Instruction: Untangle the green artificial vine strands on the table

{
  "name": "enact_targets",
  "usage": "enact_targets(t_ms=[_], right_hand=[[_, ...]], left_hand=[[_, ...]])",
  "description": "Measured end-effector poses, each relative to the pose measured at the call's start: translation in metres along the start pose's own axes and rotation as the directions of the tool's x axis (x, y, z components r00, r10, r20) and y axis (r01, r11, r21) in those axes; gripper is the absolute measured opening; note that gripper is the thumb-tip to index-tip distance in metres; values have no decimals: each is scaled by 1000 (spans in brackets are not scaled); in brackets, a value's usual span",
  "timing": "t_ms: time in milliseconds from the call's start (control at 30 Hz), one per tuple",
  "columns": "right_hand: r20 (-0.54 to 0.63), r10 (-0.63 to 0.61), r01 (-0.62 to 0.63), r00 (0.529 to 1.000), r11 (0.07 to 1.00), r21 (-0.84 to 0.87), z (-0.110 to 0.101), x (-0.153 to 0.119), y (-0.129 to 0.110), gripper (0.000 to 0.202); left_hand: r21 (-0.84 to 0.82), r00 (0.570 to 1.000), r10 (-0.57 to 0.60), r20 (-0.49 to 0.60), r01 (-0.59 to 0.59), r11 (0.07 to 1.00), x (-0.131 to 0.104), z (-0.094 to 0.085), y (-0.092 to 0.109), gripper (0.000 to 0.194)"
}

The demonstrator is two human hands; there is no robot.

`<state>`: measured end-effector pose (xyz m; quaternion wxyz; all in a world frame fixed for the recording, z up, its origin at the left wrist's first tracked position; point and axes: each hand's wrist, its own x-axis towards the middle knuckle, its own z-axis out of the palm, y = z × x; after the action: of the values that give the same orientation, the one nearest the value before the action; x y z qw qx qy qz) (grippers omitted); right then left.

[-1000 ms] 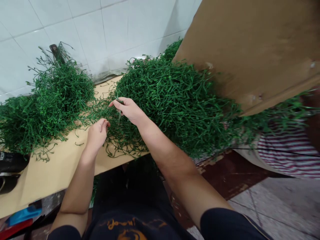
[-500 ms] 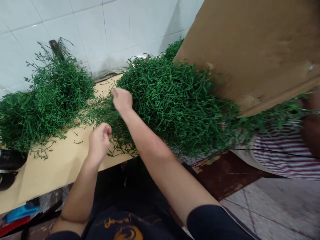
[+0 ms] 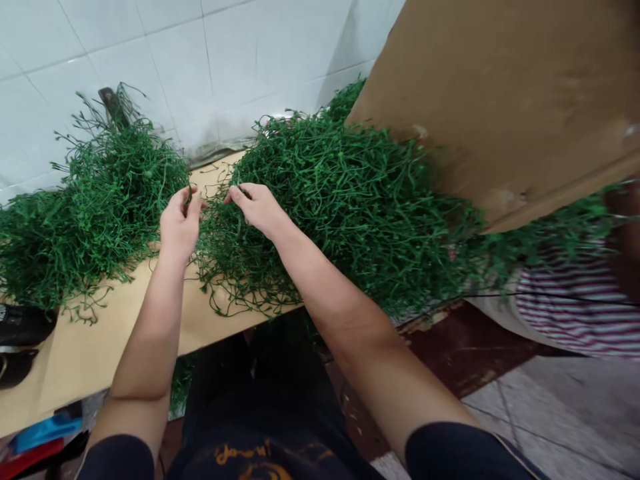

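Toward the cardboard sheet's (image 3: 100, 353) back edge, the left hand (image 3: 179, 223) and right hand (image 3: 259, 208) each pinch what looks like a green stem (image 3: 188, 199), best held lightly.

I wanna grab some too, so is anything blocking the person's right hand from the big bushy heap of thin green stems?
Nothing visible does: the right hand is at the left edge of the green heap. The large, flat brown cardboard piece hides some of the heap's right side, away from that hand.

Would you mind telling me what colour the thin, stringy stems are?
The stringy stems are green, shown best in the head view.
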<state>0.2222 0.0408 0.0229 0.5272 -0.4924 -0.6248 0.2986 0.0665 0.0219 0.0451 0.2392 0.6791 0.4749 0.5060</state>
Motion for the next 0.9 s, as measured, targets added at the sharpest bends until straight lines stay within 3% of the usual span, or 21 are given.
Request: enact_targets(t_ms=[67,133,233,333,433,533,700,800,900], right_hand=[[-21,-15,17,1000,995,103,-3,-4,2,33],[-34,-21,26,999,985,173,-7,-6,2,39],[-3,38,-35,999,965,259,-10,-8,-1,37],[-4,94,-89,996,956,278,-14,-7,0,32],[-102,110,-82,989,965,248,-18,-2,4,29],[-183,130,-89,975,972,218,-23,4,9,31],[-212,8,-28,977,995,-93,-19,3,6,36],[-80,-111,94,991,977,-193,-8,-8,-2,40],[158,-153,167,976,982,-85,1,-20,-7,42]], left_hand=[[110,994,24,108,-36,993,12,12,-7,30],[189,957,16,288,-73,979,15,22,-10,29],[249,900,-87,427,-25,968,8,30,-11,26],[307,915,-115,387,-10,952,-1,28,-11,33],[354,923,-72,378,-72,932,-9,20,-12,39],[314,929,-79,363,-42,948,-17,12,-15,42],[130,951,-100,294,63,989,-20,6,-18,41],[-31,986,-127,110,131,991,-13,2,-22,42],[-154,978,-200,-58,189,970,-3,-1,-29,44]])
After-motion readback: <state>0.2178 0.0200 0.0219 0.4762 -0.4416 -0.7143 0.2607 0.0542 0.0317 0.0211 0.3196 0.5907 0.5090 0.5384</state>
